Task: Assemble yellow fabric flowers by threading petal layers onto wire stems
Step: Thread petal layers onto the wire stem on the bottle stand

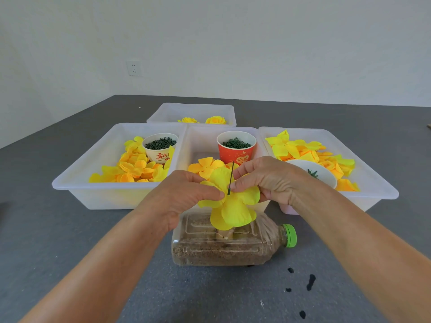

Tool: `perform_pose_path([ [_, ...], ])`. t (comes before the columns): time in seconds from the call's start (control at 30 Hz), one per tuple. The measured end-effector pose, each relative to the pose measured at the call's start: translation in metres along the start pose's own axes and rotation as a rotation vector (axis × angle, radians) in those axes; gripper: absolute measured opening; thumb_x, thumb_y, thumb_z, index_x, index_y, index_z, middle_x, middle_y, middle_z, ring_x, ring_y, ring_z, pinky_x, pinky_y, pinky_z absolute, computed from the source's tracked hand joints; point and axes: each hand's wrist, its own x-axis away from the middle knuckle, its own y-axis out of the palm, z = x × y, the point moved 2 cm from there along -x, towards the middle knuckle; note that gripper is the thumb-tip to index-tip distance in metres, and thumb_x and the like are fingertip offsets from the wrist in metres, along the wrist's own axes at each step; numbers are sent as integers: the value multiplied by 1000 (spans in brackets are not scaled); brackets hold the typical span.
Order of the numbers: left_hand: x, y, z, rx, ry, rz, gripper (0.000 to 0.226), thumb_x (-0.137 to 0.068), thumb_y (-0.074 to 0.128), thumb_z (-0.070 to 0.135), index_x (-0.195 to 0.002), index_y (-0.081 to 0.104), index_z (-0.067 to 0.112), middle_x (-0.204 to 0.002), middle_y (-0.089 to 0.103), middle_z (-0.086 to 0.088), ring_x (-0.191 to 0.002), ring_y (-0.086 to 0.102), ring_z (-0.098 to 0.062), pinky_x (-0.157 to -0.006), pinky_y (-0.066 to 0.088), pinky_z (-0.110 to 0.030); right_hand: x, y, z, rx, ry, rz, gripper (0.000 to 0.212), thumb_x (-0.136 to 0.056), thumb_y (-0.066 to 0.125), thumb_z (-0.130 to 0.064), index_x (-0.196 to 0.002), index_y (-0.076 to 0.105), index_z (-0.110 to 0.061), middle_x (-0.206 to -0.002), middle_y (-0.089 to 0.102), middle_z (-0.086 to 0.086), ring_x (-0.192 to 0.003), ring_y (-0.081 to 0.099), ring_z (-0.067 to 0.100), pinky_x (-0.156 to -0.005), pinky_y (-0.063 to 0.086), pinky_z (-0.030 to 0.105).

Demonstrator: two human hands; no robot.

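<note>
Grey table (pixel 70 241), mid-build: left hand (pixel 184 194) and right hand (pixel 270 180) pinch bright yellow fabric petal layer (pixel 235 206) threaded on thin green wire stem (pixel 231 178) near front edge; two finished yellow flowers (pixel 203 120) in far tray, loose petals remain.

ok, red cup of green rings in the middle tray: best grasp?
Grip the red cup by its side wall just under the rim, coming from above and behind. It stands upright, its front blocked by both hands and the flower.
</note>
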Motion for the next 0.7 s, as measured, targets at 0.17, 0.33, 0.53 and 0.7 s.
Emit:
perform_pose_path([
  [0.17, -1, -1, -2, 5, -2, -7, 24, -62, 81, 9, -83, 71, 8, -72, 69, 1, -76, 61, -14, -70, 45, -26, -1, 0, 1, -7, 9, -17, 23, -72, 72, 3, -92, 66, -6, -82, 68, 8, -68, 65, 18, -66, 55, 30],
  [0.33, -1, 0, -4, 7, -9, -27, 29, -63, 81, 11, -89, 71, 5, -69, 67, 4, -71, 58, -8, -63, 38, -24, -2, 0, 1, -12, 11, -19, 25, -72, 72, 4, -94, 66, -5, -84, 68, 9, -71, 65, 20, -69, 56, 33],
  [0.53, -3, -1, -8, 2, -30, -24, 36, -61, 83, 13, -92, 69, 2, -73, 69, 1, -76, 60, -12, -69, 42, -26, -2, 1, 2, -28, 13, -32, 25, -71, 71, 6, -93, 66, -4, -84, 68, 10, -72, 66, 21, -69, 56, 34],
  [0.7, -3, -2, -10, -12, -37, -37, 34, -60, 83, 16, -90, 70, 5, -78, 71, -1, -82, 62, -15, -70, 44, -27, -1, 3, 3, -56, 15, -50, 25, -72, 70, 8, -94, 65, -3, -81, 67, 9, -69, 65, 19, -66, 56, 31],
])
